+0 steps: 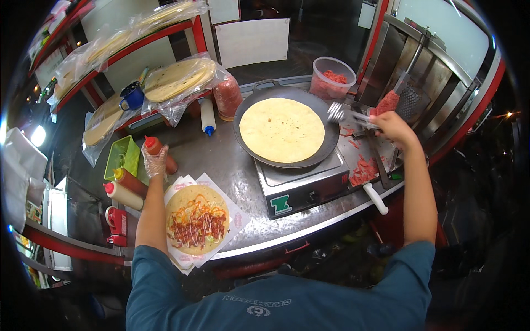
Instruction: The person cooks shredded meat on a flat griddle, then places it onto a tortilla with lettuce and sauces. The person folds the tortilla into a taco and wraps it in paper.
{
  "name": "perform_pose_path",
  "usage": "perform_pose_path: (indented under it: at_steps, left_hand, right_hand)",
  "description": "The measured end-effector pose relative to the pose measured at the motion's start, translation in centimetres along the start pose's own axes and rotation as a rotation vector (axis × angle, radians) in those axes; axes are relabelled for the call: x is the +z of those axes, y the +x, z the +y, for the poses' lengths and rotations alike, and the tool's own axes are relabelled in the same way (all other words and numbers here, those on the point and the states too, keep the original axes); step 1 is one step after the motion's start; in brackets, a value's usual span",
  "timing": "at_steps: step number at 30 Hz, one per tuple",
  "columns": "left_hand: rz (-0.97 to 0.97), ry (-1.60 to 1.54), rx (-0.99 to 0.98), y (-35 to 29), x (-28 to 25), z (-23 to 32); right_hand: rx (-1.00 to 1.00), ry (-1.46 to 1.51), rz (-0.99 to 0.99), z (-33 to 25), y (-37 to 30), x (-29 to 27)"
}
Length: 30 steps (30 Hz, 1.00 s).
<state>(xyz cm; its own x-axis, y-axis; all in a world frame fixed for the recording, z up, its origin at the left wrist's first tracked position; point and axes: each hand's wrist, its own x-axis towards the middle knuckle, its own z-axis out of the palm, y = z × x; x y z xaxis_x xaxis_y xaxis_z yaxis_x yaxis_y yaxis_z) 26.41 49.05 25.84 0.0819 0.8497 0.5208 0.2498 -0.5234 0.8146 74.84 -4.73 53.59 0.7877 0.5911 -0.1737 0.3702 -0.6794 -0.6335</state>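
My left hand [155, 160], in a clear plastic glove, grips a red squeeze bottle [156, 148] standing on the steel counter [232, 174], just above an open flatbread [197, 218] topped with meat, shredded vegetables and sauce stripes on white paper. My right hand [393, 126] holds metal tongs [346, 114] whose tips reach over the right rim of a dark round pan [286, 127]. A plain flatbread [282, 130] lies flat in that pan, which sits on a small electric hotplate [301, 185].
Orange and white squeeze bottles [128, 187] lie left of the wrap beside a green tray [122, 154]. Bagged flatbreads [178, 78] rest on red shelves behind. A tub of red meat [332, 77], loose meat pieces [364, 168] and a white-handled knife [375, 197] are at right.
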Motion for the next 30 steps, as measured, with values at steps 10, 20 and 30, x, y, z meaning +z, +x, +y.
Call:
perform_pose_path:
  at_steps: [10,20,30]
  left_hand:
    - [-0.273,0.346,-0.077,-4.8,-7.5,6.5]
    - [-0.337,0.563,-0.246,-20.9,-20.3,4.1]
    - [-0.537,0.621,-0.328,-20.5,-19.5,5.9]
  right_hand:
    - [-0.67,0.325,-0.15,-8.9,7.5,6.9]
    - [0.156,0.174,-0.146,-0.2,2.2,2.2]
    - [-0.1,-0.157,0.549,9.4,4.5,7.9]
